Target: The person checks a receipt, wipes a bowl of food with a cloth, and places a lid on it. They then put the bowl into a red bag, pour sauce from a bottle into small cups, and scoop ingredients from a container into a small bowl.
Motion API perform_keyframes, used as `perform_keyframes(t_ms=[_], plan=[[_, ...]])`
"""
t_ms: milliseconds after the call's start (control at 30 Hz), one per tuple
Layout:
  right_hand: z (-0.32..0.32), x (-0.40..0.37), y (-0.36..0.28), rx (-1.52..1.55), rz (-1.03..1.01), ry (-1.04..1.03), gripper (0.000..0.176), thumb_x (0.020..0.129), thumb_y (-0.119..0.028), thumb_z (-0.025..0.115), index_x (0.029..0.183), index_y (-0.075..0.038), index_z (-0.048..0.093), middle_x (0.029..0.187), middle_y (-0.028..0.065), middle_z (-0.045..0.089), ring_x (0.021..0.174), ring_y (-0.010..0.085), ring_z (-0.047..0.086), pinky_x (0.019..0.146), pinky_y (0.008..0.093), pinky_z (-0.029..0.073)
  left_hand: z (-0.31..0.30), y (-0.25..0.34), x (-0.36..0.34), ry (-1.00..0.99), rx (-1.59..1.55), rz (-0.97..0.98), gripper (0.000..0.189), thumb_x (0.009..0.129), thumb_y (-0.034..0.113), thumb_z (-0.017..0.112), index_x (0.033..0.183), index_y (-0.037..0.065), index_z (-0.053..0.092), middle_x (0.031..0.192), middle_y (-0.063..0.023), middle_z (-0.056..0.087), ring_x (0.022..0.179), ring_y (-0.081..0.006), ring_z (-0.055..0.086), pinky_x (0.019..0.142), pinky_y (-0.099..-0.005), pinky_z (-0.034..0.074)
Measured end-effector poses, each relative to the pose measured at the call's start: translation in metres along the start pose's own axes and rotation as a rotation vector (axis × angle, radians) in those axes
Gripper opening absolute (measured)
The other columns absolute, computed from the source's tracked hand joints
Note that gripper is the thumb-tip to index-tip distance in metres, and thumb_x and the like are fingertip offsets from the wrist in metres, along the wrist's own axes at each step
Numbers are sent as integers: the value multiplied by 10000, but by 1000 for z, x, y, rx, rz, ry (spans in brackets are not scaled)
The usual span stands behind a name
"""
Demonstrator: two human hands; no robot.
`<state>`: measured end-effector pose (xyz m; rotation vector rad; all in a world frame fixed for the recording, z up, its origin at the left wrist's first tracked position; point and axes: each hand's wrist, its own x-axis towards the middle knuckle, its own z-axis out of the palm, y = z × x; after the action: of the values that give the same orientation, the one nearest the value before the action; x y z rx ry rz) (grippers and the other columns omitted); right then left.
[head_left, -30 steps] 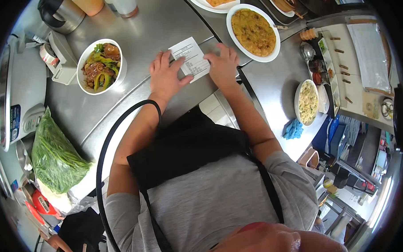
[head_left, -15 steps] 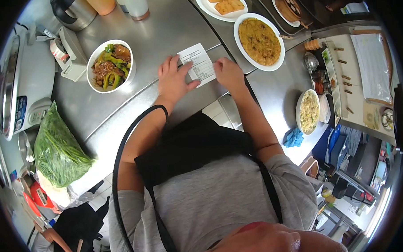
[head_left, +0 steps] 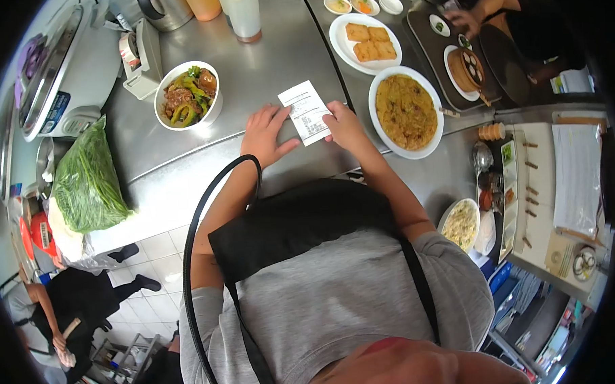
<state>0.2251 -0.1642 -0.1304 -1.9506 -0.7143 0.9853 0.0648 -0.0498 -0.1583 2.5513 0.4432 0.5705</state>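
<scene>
A printed paper receipt (head_left: pixel 307 114) is pinched at its right edge between the thumb and fingers of my right hand (head_left: pixel 346 128). My left hand (head_left: pixel 265 134) lies flat on the steel counter with fingers spread, its fingertips beside the receipt's left edge. To the left stands a white bowl of meat and green peppers (head_left: pixel 187 96). Close to my right hand is a white oval plate with a large yellow-brown pancake-like dish (head_left: pixel 406 113). Behind that, another white plate holds several fried golden squares (head_left: pixel 371 42).
A bag of green vegetables (head_left: pixel 87 183) lies at the left counter edge, near a scale-like appliance (head_left: pixel 60 99). A tray (head_left: pixel 428 59) carries a bamboo steamer (head_left: pixel 464 68); a co-worker's hand (head_left: pixel 469 20) reaches over it. Fried rice (head_left: pixel 461 224) sits at right. Another person (head_left: pixel 55 323) works lower left.
My left fingers have come off the receipt and now rest beside it. My right hand has the receipt in a clearer pinch. The view has shifted, and a co-worker's hand appears above the tray.
</scene>
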Motion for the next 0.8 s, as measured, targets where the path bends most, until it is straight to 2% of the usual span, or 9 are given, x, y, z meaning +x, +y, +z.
perform_keyframes(t_ms=[100, 333, 500, 567, 600, 633, 700, 733, 800], plan=[[-23, 13, -13, 14, -74, -22, 281, 748, -5, 341, 1016, 32, 417, 856, 146, 546, 613, 164, 555, 501, 264, 462, 0, 1, 1, 11, -5, -35, 607, 643, 340, 602, 1151, 75, 402, 1106, -146, 418, 1042, -327, 373, 865, -409, 291], [-94, 53, -56, 21, -275, -60, 272, 732, 25, 334, 991, 25, 417, 878, 79, 522, 655, 92, 504, 505, 211, 431, 2, 2, 6, 37, 7, -25, 510, 636, 307, 594, 1053, 38, 473, 1052, -165, 459, 986, -325, 418, 831, -402, 329], [-186, 97, -112, 89, -397, -26, 252, 790, -39, 407, 1034, -20, 464, 792, 50, 556, 568, 68, 477, 472, 202, 406, 13, -4, 4, 10, 32, -30, 477, 643, 315, 581, 1032, 57, 481, 1056, -163, 460, 998, -330, 411, 837, -423, 320], [-242, 105, -161, -15, -517, 248, 265, 789, -18, 416, 1046, -63, 463, 727, 26, 514, 523, 76, 452, 455, 205, 397, 7, 4, 7, 4, 38, -40, 470, 635, 308, 591, 1019, 54, 495, 1047, -165, 466, 992, -327, 418, 838, -422, 321], [-269, 103, -190, -11, -778, 413, 282, 783, -9, 413, 1052, -84, 456, 700, 14, 482, 506, 83, 449, 443, 205, 389, 5, 8, 9, 14, 34, -49, 456, 630, 293, 599, 1004, 50, 507, 1034, -168, 474, 977, -329, 431, 827, -424, 332], [-300, 107, -217, -81, -893, 639, 299, 777, -6, 399, 1068, -67, 433, 694, 16, 472, 493, 84, 440, 429, 207, 380, -1, 14, 13, 7, 36, -50, 445, 630, 277, 602, 996, 42, 511, 1019, -171, 482, 963, -331, 442, 818, -419, 345], [-358, 98, -275, 283, -1016, 666, 345, 763, -7, 391, 1106, -40, 388, 667, 11, 460, 442, 73, 405, 384, 205, 353, -5, 21, 16, -8, 80, -39, 451, 639, 270, 599, 1008, 31, 498, 1014, -176, 484, 960, -333, 445, 823, -413, 348], [-392, 105, -296, 195, -984, 802, 314, 774, -68, 422, 1085, -25, 416, 748, 81, 514, 582, 159, 500, 510, 271, 420, -6, 23, 17, -19, 95, -41, 450, 643, 268, 597, 1011, 29, 494, 1016, -177, 483, 962, -334, 445, 827, -412, 347], [-391, 75, -352, 498, -1150, 914, 380, 738, 24, 361, 1101, -71, 421, 572, 48, 459, 406, 113, 397, 346, 238, 312, -4, 20, 19, -52, 94, -39, 436, 643, 237, 596, 1015, 34, 492, 1022, -179, 477, 971, -337, 442, 832, -409, 351]])
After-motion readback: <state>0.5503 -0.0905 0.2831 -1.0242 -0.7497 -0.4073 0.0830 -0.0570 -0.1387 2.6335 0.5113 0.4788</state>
